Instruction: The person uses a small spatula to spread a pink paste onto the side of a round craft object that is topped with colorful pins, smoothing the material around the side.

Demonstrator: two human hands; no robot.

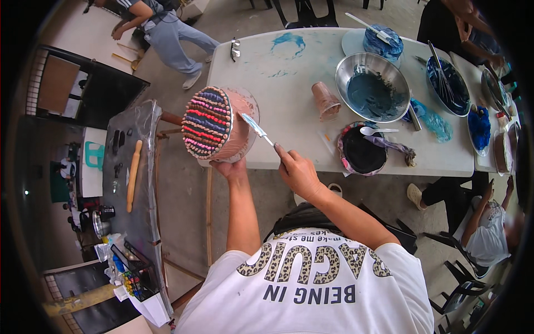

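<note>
A round cake [236, 125] with pinkish-brown icing stands at the table's near left corner. Piped rows of pink, red, brown and dark blue dots and strokes cover its dark top. A thin round board [257, 106] shows at its base. My left hand [230, 168] holds the cake low on its near side, its fingertips hidden. In my right hand [299, 171] is a small spatula [263, 134] with a pale handle, gripped with the index finger stretched along it. Its blade, smeared with light blue, lies against the iced side of the cake.
Right of the cake stand a smeared plastic cup [325, 101], a steel bowl [400, 83] of blue-grey icing and a dark bowl [347, 147] with a spoon. A blue cake [384, 43] stands farther back. A side table [125, 183] bears a rolling pin [134, 175]. People are nearby.
</note>
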